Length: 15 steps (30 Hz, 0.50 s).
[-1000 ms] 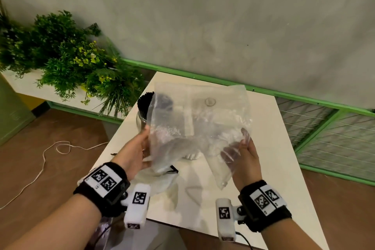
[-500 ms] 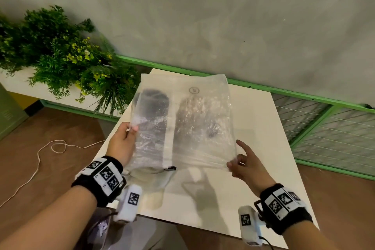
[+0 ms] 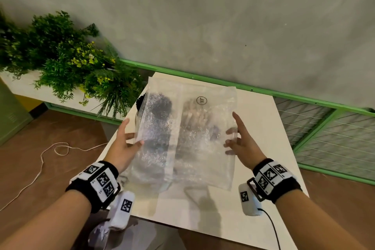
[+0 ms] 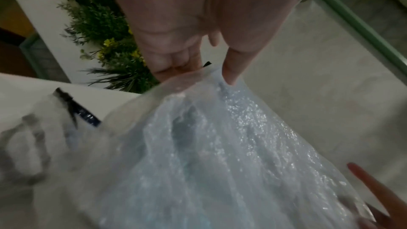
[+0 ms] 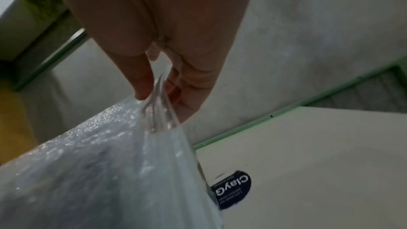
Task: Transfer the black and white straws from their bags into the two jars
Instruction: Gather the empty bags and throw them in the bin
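I hold an empty clear plastic bag spread flat above the white table. My left hand pinches its left edge, thumb in front and fingers behind. My right hand pinches the right edge. The wrist views show the same bag pinched by the left hand and the right hand. Through the film I make out a jar of black straws and paler straws beside it, both blurred.
A second clear bag with a black strip lies on the table's near left. Green plants stand left of the table. A green rail and wire mesh run behind and to the right. A white cable lies on the floor.
The bag was crumpled between my hands; now it is pulled out flat and raised. My right hand slid up from the bottom corner to the middle of the right edge.
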{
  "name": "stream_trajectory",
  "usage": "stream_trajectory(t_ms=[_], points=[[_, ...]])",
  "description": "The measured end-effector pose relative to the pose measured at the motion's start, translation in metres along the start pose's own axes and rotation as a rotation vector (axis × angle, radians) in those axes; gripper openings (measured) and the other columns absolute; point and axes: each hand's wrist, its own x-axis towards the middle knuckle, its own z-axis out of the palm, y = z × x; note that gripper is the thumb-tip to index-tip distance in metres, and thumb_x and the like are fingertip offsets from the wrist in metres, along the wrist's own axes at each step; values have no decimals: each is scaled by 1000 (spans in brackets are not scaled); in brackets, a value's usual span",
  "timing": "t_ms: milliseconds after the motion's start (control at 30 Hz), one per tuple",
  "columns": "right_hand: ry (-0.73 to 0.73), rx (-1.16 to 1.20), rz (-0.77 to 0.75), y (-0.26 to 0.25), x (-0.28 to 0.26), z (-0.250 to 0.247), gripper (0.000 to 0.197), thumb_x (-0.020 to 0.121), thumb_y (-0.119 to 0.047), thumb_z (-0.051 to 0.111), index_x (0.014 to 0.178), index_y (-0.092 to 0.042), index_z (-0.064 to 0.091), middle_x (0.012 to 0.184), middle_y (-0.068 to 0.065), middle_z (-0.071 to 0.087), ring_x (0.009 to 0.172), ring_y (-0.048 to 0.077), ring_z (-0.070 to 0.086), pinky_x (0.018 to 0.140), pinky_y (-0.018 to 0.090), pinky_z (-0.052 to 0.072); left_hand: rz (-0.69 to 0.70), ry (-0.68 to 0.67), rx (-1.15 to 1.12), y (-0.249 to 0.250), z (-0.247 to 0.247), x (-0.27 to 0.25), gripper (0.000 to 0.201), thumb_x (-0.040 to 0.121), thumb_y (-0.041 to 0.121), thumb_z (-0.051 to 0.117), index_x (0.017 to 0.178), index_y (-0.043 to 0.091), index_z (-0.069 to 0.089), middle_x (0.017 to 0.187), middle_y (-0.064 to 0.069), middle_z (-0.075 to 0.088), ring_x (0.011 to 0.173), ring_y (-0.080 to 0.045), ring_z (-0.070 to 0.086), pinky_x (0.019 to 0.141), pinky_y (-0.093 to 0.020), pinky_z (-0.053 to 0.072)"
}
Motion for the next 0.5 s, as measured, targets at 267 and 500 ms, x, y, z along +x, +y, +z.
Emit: stream_trajectory(t_ms=[267, 500], points=[[42, -395, -211, -10, -8, -15, 61, 71, -3, 81, 117, -37, 57, 81, 0, 47, 70, 8, 52, 77, 24, 50, 159, 8, 111, 27, -17, 9, 32, 82, -2, 67, 110, 13, 67, 99, -1, 62, 94, -11, 53, 76, -5, 38], [376, -606, -558, -26, -7, -13, 17, 74, -3, 79, 87, -10, 72, 83, -9, 42, 77, 1, 47, 71, 11, 36, 226, 199, 270, 48, -22, 8, 21, 70, 30, 81, 67, 18, 64, 82, -4, 55, 78, -18, 49, 70, -31, 42]])
